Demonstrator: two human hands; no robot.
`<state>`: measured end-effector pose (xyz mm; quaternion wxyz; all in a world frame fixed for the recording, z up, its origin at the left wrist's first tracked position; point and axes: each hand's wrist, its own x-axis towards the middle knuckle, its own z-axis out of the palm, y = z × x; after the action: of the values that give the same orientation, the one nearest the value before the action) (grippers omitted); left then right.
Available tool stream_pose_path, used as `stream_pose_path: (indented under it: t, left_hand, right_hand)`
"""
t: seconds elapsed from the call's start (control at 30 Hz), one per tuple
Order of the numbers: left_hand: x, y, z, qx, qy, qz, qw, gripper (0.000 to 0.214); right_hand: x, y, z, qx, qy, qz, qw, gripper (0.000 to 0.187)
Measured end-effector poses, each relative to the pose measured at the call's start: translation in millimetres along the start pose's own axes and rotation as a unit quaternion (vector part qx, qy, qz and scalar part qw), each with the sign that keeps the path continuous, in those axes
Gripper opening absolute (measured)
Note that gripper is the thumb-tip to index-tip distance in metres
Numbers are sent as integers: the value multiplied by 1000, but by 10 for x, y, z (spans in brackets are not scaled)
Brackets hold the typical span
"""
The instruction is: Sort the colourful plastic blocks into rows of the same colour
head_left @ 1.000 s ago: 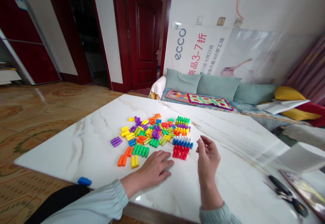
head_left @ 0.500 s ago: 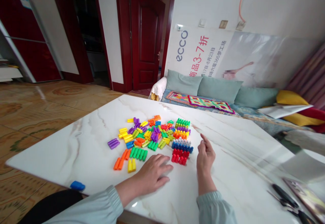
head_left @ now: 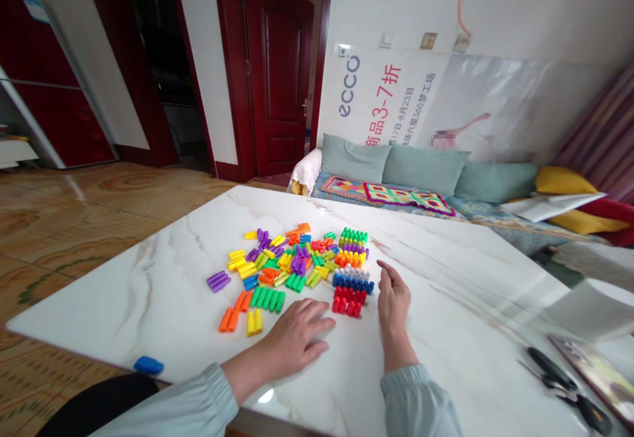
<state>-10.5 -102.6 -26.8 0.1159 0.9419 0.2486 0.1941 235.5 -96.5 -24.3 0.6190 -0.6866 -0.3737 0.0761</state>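
Note:
My left hand (head_left: 297,335) rests palm down on the white marble-patterned table (head_left: 178,318), fingers spread and holding nothing. Just right of the block rows, my right hand (head_left: 394,298) has its index finger stretched out and the others curled. Nothing shows in it. Between and beyond the hands stand neat rows of small pegs: red pegs (head_left: 349,302) nearest, then blue pegs (head_left: 353,283), white, orange and yellow, purple and green pegs (head_left: 353,235). Left of them lies a loose spread of coloured plastic tubes, among them joined green tubes (head_left: 268,300) and yellow tubes (head_left: 254,322) near my left hand.
A blue piece (head_left: 148,364) lies by the table's near left edge. Black-handled pliers (head_left: 569,387) and a phone-like object (head_left: 597,371) lie at the right. Behind the table is a sofa with cushions (head_left: 428,169); a red door (head_left: 277,80) stands beyond.
My right hand has shifted slightly left, closer to the rows of pegs. My left hand stays on the table. The whole view has moved a little.

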Motion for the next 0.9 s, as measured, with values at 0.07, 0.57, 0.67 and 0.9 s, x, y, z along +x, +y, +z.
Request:
stream_pose_path:
  t: [0.07,0.57,0.67,0.9]
  left_hand:
    - [1,13,-22,-1,0,-1,1000,36]
    - [-2,23,-38,2,-2,-2,1000,37]
    - [3,17,-36,2,1,-3,1000,36]
    - [3,20,-37,5,-3,1,1000,36]
  right_hand:
    - [-9,-22,0,0,2,-7,1000,47]
    - [-19,-48,8,-28,-8,-32,999,52]
    - [-23,-45,13,-27,-10,-38,999,52]
    - [-36,-44,25,12,-31,-60,998,50]
